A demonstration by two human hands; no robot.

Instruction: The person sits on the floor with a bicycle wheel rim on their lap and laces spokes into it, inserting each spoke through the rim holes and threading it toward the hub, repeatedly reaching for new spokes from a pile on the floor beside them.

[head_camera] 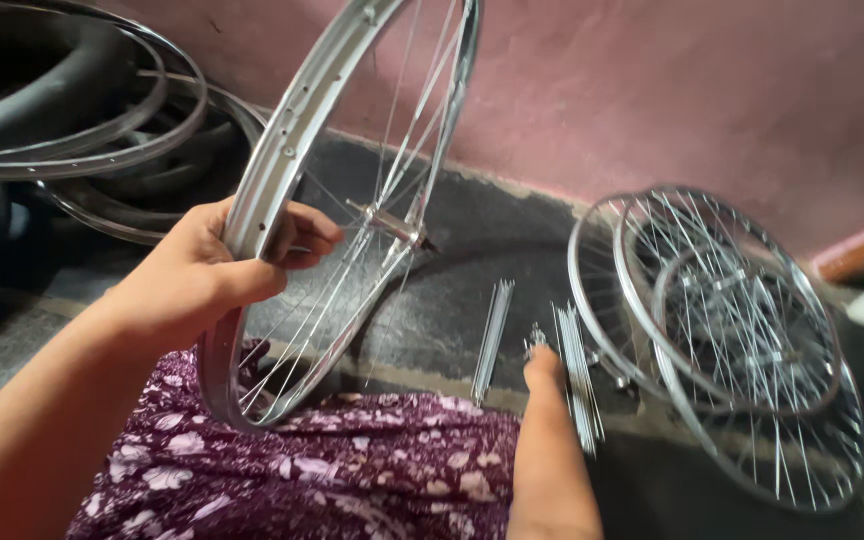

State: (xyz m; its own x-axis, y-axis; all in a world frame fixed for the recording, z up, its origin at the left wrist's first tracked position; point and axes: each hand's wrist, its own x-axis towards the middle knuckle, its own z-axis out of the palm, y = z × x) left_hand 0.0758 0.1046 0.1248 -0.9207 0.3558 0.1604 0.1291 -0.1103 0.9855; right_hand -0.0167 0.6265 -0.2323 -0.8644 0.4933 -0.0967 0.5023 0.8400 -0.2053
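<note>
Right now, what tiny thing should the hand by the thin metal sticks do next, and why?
Probably pinch one spoke from the loose spokes on the floor. The right hand already reaches them with fingertips down, while the left hand grips the wheel rim upright, and that wheel looks only partly spoked.

A spoked wheel (337,215) stands upright on the lap (332,470), its lower rim resting there and its hub (389,222) facing the wall (652,90) behind. The left hand (217,265) grips the wheel's left rim. Right of the wheel, two bundles of loose spokes (492,340) lie on the floor, and the right hand (544,375) reaches down between them. Further right of the wheel, a stack of finished wheels (727,335) leans toward the wall. Left of the wheel and behind it, bare rims (102,150) and tyres (32,90) are piled.
</note>
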